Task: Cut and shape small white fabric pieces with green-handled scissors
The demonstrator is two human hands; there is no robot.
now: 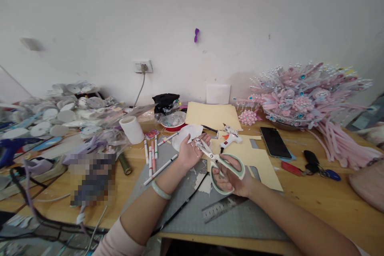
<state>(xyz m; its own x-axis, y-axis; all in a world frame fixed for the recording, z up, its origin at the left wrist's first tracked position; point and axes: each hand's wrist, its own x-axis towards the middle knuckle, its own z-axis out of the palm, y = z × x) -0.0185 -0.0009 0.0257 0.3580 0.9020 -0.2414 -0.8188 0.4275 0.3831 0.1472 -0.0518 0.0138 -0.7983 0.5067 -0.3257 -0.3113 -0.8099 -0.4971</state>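
Note:
My left hand (189, 155) is turned palm up over the cutting mat (180, 216), fingers stretched out. Small white bits (198, 143) lie on its palm, too small to name. In my right hand (241, 182) is a pair of scissors (214, 157) with white and pale green handles, my fingers through the loops. The blades point left and reach over my left palm, by the bits; whether they touch them I cannot tell. Behind the hands lies a white glue gun (231, 141). Under my right hand a steel ruler (217, 210) is partly hidden.
Several markers (153, 156) and a white roll (132, 130) are left of the mat. Yellow card sheets (213, 115) lie behind and to the right. A phone (275, 142), keys (312, 163) and a pink beaded headdress (303, 96) stand right. A black cable (180, 206) crosses the mat.

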